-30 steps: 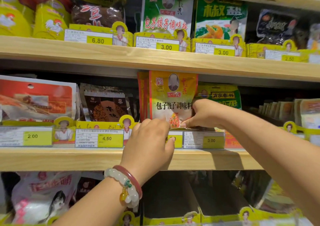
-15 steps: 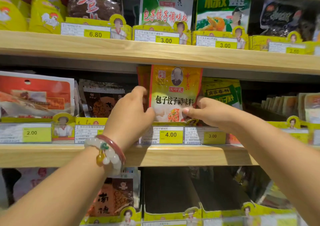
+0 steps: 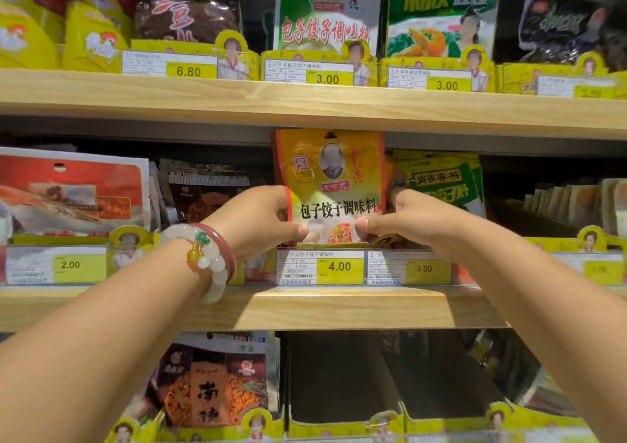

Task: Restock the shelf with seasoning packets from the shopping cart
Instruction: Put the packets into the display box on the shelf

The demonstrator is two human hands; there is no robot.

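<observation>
Wooden store shelving (image 3: 305,103) fills the frame in three tiers, each fronted by yellow price-tag holders. At frame centre, on the middle tier, an orange-yellow dumpling seasoning packet (image 3: 334,184) stands upright in its slot above the 4.00 price tag (image 3: 339,266), its top edge just under the shelf above. The left hand (image 3: 258,222), wrist carrying bead bracelets (image 3: 210,259), pinches the packet's lower left edge; the right hand (image 3: 400,218) pinches the lower right edge, thumbs on the front face near the dumpling picture. Compared with a second ago, the left hand has risen from the price-tag strip to the packet, and the packet sits straighter and more squarely to the front. Judgement: placement is essentially complete and this is a final squaring-up. A green seasoning packet (image 3: 441,181) stands just to the right. Lower centre, an empty cardboard display tray (image 3: 342,381) suggests more stock is needed. No cart is in view.
</observation>
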